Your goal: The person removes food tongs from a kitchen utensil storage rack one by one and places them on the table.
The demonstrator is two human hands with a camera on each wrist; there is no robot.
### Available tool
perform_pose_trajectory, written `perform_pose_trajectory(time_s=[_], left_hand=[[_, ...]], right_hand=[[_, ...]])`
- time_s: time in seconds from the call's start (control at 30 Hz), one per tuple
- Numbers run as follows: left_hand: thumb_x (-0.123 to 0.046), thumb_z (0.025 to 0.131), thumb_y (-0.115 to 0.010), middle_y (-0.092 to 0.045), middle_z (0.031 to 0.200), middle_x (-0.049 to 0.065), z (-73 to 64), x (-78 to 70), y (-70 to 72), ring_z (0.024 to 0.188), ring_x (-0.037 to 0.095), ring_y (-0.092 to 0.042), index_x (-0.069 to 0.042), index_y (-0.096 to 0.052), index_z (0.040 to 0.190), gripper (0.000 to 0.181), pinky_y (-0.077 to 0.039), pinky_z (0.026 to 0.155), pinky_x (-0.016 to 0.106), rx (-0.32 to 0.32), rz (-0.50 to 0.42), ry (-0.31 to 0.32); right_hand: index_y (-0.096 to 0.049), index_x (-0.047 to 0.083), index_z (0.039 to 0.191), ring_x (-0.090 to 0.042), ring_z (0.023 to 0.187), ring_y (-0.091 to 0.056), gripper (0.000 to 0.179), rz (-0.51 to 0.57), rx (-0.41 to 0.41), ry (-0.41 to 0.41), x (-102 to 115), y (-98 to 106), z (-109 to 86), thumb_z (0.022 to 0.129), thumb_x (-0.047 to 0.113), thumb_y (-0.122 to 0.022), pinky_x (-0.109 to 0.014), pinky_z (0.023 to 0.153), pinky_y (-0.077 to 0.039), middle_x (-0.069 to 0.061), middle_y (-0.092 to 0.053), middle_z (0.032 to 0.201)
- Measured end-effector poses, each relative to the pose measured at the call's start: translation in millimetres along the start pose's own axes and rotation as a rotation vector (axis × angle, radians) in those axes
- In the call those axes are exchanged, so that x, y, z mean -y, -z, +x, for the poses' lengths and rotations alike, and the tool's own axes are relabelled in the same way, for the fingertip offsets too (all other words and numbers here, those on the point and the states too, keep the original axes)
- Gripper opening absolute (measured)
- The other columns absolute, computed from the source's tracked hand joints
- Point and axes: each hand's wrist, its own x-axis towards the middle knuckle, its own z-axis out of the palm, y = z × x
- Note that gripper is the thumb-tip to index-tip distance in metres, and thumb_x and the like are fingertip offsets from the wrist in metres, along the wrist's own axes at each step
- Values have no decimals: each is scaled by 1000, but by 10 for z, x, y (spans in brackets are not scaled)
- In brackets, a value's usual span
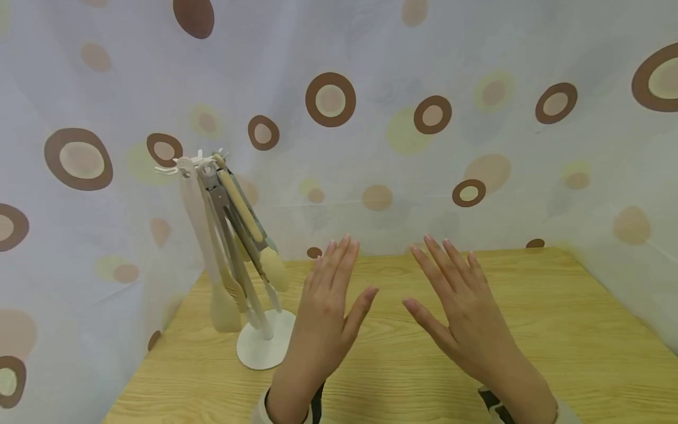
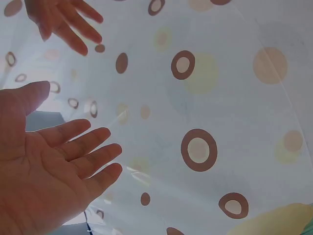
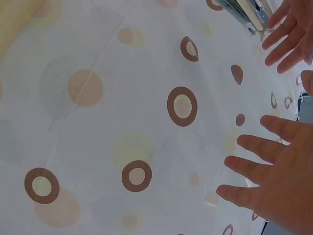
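Both hands are held up over the wooden table, backs toward the head camera, fingers straight and apart. The left hand (image 1: 329, 312) holds nothing; it is nearest to a white utensil stand (image 1: 256, 351) on its left, partly covering the round base. From the stand's top hooks hang several kitchen utensils, among them a pale spatula (image 1: 225, 309), grey-handled tongs (image 1: 225, 229) and a cream-headed utensil (image 1: 273, 269). To the right, the right hand (image 1: 466, 318) is also bare of any object, its thumb pointing toward the left thumb. Each palm (image 2: 44, 181) shows in its own wrist view.
The light wood-grain table (image 1: 572, 330) spreads under and beyond both hands. Behind it and along the sides hangs a pale curtain (image 1: 360, 159) printed with brown and beige ovals. The utensil stand occupies the table's left part.
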Motion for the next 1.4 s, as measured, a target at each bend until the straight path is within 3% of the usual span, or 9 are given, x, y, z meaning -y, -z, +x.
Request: perform_pose_trajectory(time_s=[0.73, 1.0, 1.4], left_hand=[[-43, 103, -35, -42, 147, 13, 45, 64, 119, 139, 27, -33, -2, -40, 144, 58, -30, 109, 49, -83, 14, -63], [-39, 103, -37, -47, 141, 16, 88, 117, 194, 134, 31, -40, 0, -44, 140, 55, -33, 107, 48, -158, 6, -104], [-34, 103, -42, -51, 137, 17, 154, 250, 384, 130, 32, -44, 1, -50, 136, 48, -35, 104, 49, -305, 18, -110]], right_hand=[[-33, 9, 150, -39, 139, -28, 68, 5, 3, 7, 23, -1, -8, 100, 56, -30, -59, 112, -12, -12, -29, 155], [-34, 9, 149, -39, 138, -29, 68, 13, 2, 8, 32, 4, -11, 100, 56, -31, -60, 111, -13, -11, -29, 155], [-35, 8, 149, -39, 138, -30, 67, 11, 3, 19, 28, -1, 1, 100, 55, -31, -60, 111, -15, -10, -30, 155]])
